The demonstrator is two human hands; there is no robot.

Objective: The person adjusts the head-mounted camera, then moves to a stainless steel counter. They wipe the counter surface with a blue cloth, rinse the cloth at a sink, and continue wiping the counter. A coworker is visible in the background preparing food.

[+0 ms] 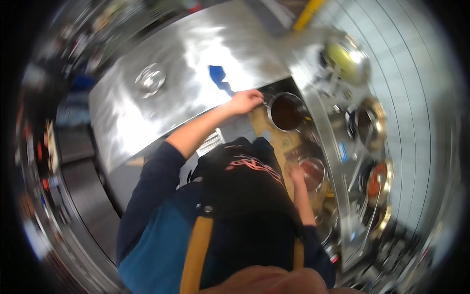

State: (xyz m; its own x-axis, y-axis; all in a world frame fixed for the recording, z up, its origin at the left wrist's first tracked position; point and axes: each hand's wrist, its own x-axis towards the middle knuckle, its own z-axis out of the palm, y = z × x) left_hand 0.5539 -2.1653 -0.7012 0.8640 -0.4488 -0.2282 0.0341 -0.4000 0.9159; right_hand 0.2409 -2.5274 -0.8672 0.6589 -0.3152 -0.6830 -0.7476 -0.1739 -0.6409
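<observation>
My left hand reaches forward, its fingers curled at the near-left side of a metal pot with dark brown contents. The fingers appear closed on a handle at the pot's rim. My right hand is low on the right, against the left edge of a smaller metal bowl with red contents. Blur hides its fingers, so I cannot tell whether they grip the bowl. Brown board or cardboard shows below the pot and beside the bowl.
A stainless steel table spans the front left. On it are a clear round container and a blue object. Along the tiled wall, a metal ledge borders several pans, including one with orange-red contents.
</observation>
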